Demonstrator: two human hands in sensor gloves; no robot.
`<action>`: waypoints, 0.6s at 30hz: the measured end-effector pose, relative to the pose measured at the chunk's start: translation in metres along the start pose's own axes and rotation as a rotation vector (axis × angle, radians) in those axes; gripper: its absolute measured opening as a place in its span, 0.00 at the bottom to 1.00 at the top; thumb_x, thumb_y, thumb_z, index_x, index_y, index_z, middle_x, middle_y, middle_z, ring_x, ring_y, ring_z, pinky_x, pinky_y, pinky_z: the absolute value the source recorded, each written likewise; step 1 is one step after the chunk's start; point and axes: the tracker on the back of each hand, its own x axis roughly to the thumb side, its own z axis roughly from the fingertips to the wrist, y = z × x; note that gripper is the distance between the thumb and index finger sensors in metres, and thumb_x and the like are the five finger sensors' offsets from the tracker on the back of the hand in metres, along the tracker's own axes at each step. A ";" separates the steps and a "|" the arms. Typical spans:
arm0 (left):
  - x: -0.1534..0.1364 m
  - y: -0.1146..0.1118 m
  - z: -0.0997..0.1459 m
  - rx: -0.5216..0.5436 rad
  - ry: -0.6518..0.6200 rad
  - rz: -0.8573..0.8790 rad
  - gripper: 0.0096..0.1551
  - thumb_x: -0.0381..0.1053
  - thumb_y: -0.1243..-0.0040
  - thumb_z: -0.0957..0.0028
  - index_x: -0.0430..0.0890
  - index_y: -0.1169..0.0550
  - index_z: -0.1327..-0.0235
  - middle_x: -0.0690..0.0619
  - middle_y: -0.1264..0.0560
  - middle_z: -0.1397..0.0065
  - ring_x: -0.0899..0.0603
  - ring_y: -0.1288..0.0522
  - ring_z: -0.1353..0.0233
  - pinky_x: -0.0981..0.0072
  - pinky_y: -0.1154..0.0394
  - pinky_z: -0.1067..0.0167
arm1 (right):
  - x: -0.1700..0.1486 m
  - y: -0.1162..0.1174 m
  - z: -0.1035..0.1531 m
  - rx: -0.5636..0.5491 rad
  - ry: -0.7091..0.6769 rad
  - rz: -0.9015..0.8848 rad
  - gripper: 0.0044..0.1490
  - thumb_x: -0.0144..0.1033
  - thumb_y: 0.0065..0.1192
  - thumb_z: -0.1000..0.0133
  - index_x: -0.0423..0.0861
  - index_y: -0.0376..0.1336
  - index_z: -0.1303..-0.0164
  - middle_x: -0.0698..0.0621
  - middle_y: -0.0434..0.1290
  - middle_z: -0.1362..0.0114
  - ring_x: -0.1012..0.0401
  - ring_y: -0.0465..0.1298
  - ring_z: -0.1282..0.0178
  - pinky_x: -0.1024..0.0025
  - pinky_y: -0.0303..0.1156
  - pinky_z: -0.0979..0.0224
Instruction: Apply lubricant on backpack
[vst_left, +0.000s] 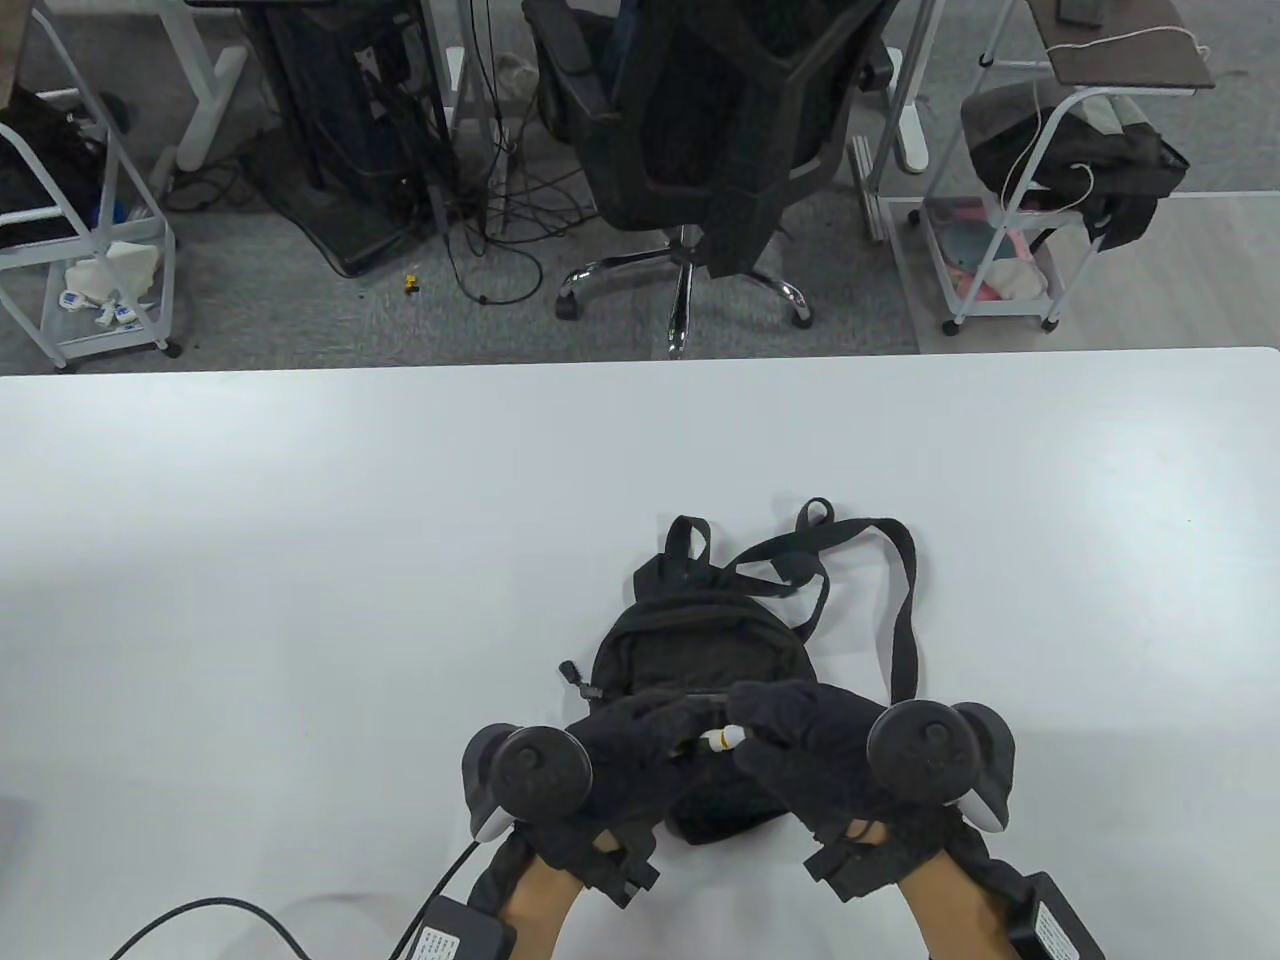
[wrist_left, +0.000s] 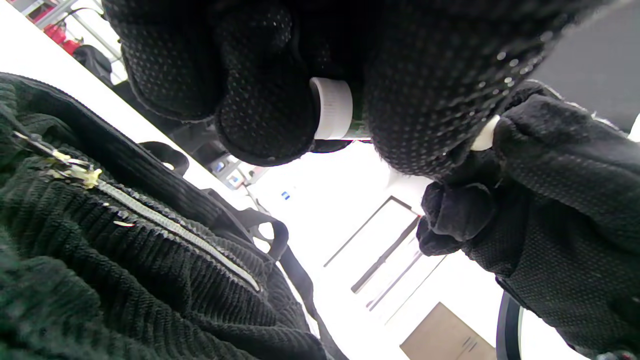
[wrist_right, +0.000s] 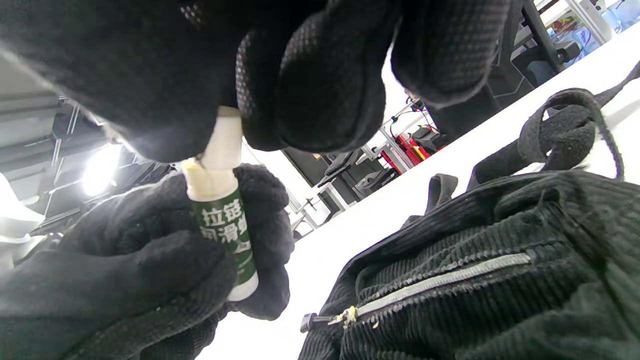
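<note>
A small black corduroy backpack (vst_left: 690, 640) lies on the white table (vst_left: 300, 560), straps toward the far side. Both hands hover just above its near half. My left hand (vst_left: 672, 738) grips the green body of a lubricant stick (vst_left: 722, 738); its label shows in the right wrist view (wrist_right: 223, 227). My right hand (vst_left: 757, 730) pinches the stick's white cap end (wrist_right: 223, 142). The backpack's front zipper (wrist_right: 445, 277) is closed, with yellowish smears near its pull (wrist_right: 350, 315); it also shows in the left wrist view (wrist_left: 175, 227).
A black office chair (vst_left: 720, 130) stands beyond the table's far edge, with wheeled racks (vst_left: 1010, 230) on both sides. A black cable (vst_left: 200, 915) lies at the near left edge of the table. The backpack's straps (vst_left: 905, 600) lie spread to the far right.
</note>
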 end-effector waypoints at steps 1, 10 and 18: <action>0.000 0.000 0.000 -0.003 -0.001 -0.004 0.30 0.52 0.19 0.59 0.45 0.14 0.43 0.45 0.17 0.40 0.40 0.13 0.49 0.41 0.18 0.39 | 0.000 0.001 0.000 0.008 0.000 -0.002 0.32 0.52 0.82 0.53 0.60 0.71 0.38 0.57 0.80 0.38 0.62 0.86 0.50 0.56 0.78 0.38; 0.005 0.001 0.001 0.003 -0.013 -0.054 0.30 0.52 0.18 0.60 0.43 0.13 0.45 0.43 0.17 0.42 0.40 0.13 0.52 0.40 0.17 0.40 | -0.001 0.011 -0.001 0.024 0.000 0.014 0.31 0.50 0.82 0.54 0.60 0.72 0.40 0.56 0.80 0.38 0.62 0.86 0.51 0.56 0.78 0.38; 0.019 0.001 0.002 0.034 -0.038 -0.141 0.29 0.50 0.17 0.62 0.41 0.12 0.47 0.42 0.16 0.44 0.38 0.12 0.52 0.39 0.17 0.39 | 0.001 0.014 -0.001 0.018 -0.022 -0.042 0.28 0.47 0.83 0.54 0.58 0.73 0.43 0.54 0.80 0.39 0.61 0.86 0.51 0.57 0.78 0.36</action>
